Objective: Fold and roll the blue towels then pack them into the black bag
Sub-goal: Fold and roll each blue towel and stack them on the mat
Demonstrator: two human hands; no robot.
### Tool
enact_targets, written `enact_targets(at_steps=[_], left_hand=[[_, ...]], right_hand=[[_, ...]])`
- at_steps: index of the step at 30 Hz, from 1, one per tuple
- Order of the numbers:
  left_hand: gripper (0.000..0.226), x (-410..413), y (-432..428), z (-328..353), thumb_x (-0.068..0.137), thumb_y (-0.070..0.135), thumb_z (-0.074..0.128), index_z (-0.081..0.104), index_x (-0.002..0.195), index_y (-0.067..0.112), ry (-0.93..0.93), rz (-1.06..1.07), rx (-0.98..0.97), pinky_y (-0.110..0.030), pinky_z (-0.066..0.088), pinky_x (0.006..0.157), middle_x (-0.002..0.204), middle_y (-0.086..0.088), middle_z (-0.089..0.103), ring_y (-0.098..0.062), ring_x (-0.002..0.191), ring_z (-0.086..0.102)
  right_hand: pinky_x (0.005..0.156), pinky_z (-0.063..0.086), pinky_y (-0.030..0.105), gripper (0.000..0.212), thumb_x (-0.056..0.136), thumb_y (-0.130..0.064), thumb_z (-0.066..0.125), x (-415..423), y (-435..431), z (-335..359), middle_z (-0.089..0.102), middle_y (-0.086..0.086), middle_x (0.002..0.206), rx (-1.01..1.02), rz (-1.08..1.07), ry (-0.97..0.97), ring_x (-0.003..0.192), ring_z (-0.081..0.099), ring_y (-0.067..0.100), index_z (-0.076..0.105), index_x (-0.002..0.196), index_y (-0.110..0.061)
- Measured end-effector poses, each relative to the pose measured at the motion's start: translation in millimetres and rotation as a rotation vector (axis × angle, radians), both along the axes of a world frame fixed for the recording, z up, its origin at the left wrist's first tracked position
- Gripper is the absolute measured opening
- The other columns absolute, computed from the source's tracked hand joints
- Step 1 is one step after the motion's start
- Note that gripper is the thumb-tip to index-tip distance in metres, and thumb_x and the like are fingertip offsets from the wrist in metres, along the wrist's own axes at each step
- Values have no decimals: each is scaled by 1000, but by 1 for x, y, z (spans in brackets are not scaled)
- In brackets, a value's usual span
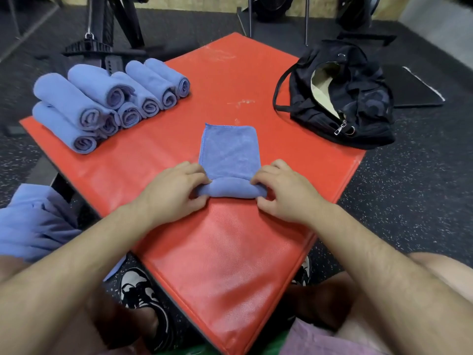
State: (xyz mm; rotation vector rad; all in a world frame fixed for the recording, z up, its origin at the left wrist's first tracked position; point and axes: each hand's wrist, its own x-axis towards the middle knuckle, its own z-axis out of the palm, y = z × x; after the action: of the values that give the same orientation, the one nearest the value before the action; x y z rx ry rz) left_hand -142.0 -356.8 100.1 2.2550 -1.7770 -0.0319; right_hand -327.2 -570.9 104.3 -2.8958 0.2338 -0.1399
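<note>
Presently in hand: a blue microfibre towel (230, 149), folded to a narrow strip, lies at the middle of the table. Its near end is wound into a roll (231, 190); its far end lies flat, pointing toward the far corner.
Table: a red vinyl-covered padded table (217, 252), set with one corner toward the person.
Left hand: the left hand (176, 190) sits at the roll's left end. Its fingers (197, 172) are curled over the top and the thumb is on the near side, gripping the roll.
Right hand: the right hand (284, 193) sits at the roll's right end. Its fingers (266, 172) are curled over the top and the thumb is on the near side, likewise gripping.
Finished rolls: a stack of rolled blue towels (102, 98) at the left corner, piled in two layers, spiral ends facing the person.
Bag: a black fabric bag with a metal zip pull (358, 103) at the right corner. The zip is open, pale lining shows, and a strap loops toward the table's middle.
Loose stock: a heap of unrolled blue cloth (33, 221) off the table, beside the near-left edge.
Floor: dark speckled rubber floor (409, 175); a black-and-white shoe (140, 290) by the near corner.
</note>
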Motion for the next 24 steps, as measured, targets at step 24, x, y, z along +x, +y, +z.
enact_targets(at_steps=[24], left_hand=[[36, 15, -6, -6, 79, 45, 63, 64, 107, 23, 154, -10, -93, -35, 47, 83, 96, 10, 60, -13, 88, 53]], right_hand=[[89, 49, 37, 33, 79, -30, 67, 1, 6, 1, 63, -9, 103, 127, -26, -67, 105, 47, 14, 61, 111, -23]])
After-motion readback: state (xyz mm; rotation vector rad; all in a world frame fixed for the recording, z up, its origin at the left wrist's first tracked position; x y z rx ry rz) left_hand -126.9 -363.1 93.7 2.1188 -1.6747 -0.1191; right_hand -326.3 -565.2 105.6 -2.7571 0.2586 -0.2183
